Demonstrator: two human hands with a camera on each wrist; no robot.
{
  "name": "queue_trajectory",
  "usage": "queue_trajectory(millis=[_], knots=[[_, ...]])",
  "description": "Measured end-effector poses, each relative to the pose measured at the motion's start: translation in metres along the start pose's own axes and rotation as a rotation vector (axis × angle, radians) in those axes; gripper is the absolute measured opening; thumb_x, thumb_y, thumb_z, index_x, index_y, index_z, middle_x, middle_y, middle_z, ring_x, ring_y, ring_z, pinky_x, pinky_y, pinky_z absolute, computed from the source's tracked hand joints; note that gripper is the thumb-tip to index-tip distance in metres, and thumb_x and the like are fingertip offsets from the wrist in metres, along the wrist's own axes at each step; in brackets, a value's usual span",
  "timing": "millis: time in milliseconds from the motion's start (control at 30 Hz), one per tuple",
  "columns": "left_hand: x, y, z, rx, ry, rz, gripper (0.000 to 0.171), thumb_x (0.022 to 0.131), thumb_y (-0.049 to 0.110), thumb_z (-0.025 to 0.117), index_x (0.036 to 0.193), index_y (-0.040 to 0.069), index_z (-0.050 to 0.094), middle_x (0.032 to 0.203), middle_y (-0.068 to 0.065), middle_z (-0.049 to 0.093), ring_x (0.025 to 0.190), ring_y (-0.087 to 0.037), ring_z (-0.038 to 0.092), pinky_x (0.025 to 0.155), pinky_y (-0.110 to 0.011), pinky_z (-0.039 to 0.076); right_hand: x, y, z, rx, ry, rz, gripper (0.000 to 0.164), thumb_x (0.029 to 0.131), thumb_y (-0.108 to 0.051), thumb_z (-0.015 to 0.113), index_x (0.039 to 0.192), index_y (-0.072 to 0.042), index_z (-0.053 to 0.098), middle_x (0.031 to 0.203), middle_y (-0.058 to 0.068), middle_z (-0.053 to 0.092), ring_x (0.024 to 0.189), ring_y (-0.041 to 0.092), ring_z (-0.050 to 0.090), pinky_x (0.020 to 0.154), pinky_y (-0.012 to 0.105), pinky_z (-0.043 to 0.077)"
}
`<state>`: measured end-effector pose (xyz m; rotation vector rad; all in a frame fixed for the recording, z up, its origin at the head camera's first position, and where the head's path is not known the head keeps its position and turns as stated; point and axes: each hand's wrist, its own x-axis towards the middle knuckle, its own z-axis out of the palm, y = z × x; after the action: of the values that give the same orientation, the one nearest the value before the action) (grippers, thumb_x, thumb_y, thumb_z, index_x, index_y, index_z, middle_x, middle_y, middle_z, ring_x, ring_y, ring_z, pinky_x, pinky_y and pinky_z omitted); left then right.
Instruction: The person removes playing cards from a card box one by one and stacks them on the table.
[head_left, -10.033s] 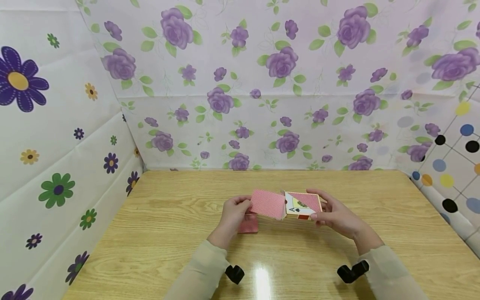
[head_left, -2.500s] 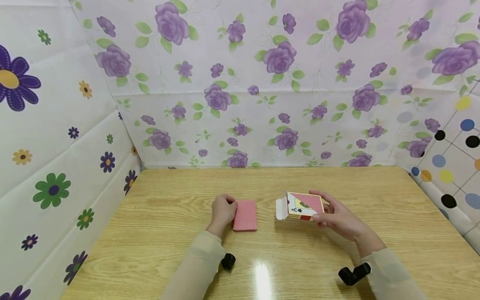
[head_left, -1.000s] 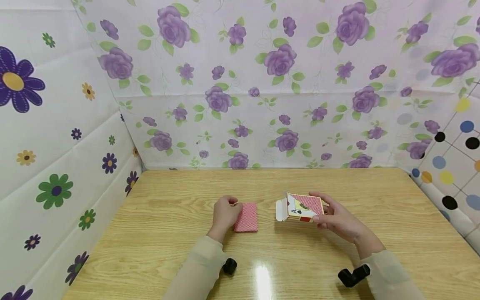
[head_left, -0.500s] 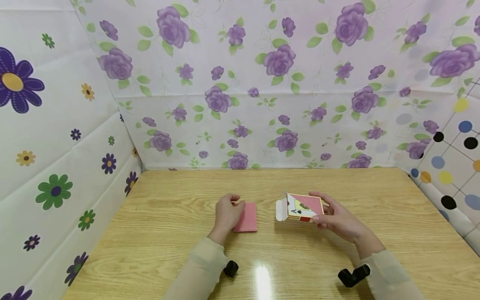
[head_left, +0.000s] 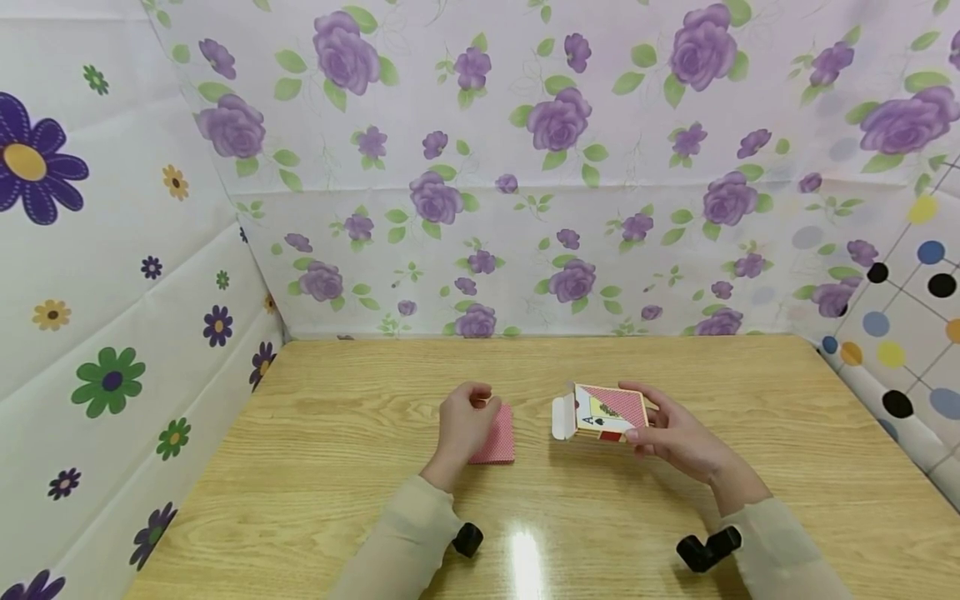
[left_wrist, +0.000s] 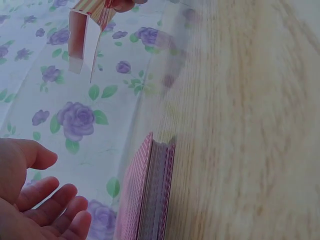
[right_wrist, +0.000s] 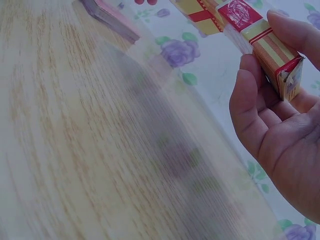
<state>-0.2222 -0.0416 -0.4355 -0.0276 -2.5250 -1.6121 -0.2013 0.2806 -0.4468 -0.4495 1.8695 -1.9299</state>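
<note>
A stack of red-backed playing cards point(head_left: 498, 443) lies face down on the table, its left part hidden by my left hand point(head_left: 465, 423). That hand hovers above the stack; in the left wrist view its loosely curled fingers point(left_wrist: 55, 200) hold nothing and stand apart from the card stack point(left_wrist: 145, 195). To the right, my right hand point(head_left: 678, 437) grips a playing-card box point(head_left: 611, 412) above the table, thumb on the near side and fingers behind. The box's white flap hangs out toward the left, and an ace of spades is printed on its face. The right wrist view shows the box point(right_wrist: 267, 42) held on its side.
The wooden table point(head_left: 360, 375) spans the space in front of me. Flowered cloth point(head_left: 480, 167) hangs behind it, with patterned sheets along the left and right sides. Black wrist cameras point(head_left: 468, 540) sit on both sleeves.
Ten seconds ago my left hand held red-backed cards at the box's mouth; it now holds none. Over the last second it has shifted slightly right over the stack. My right hand stays put.
</note>
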Motion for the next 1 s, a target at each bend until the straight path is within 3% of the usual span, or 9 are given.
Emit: queue_trajectory(millis=[433, 1000], knots=[[-0.004, 0.004, 0.002, -0.047, -0.018, 0.019, 0.022, 0.087, 0.014, 0.064, 0.106, 0.003, 0.065, 0.099, -0.009, 0.067, 0.089, -0.02, 0.06, 0.077, -0.033, 0.053, 0.002, 0.001, 0.0, -0.012, 0.007, 0.007, 0.074, 0.091, -0.002, 0.058, 0.15, -0.017, 0.015, 0.125, 0.008, 0.054, 0.092, 0.014, 0.059, 0.07, 0.033, 0.054], [-0.01, 0.014, 0.01, -0.154, -0.096, 0.025, 0.02, 0.087, 0.011, 0.063, 0.104, -0.001, 0.065, 0.098, -0.013, 0.066, 0.089, -0.02, 0.062, 0.078, -0.031, 0.054, 0.004, -0.002, 0.003, -0.047, 0.034, 0.031, 0.075, 0.091, -0.005, 0.059, 0.15, -0.019, 0.015, 0.124, 0.01, 0.053, 0.092, 0.015, 0.06, 0.071, 0.034, 0.054]])
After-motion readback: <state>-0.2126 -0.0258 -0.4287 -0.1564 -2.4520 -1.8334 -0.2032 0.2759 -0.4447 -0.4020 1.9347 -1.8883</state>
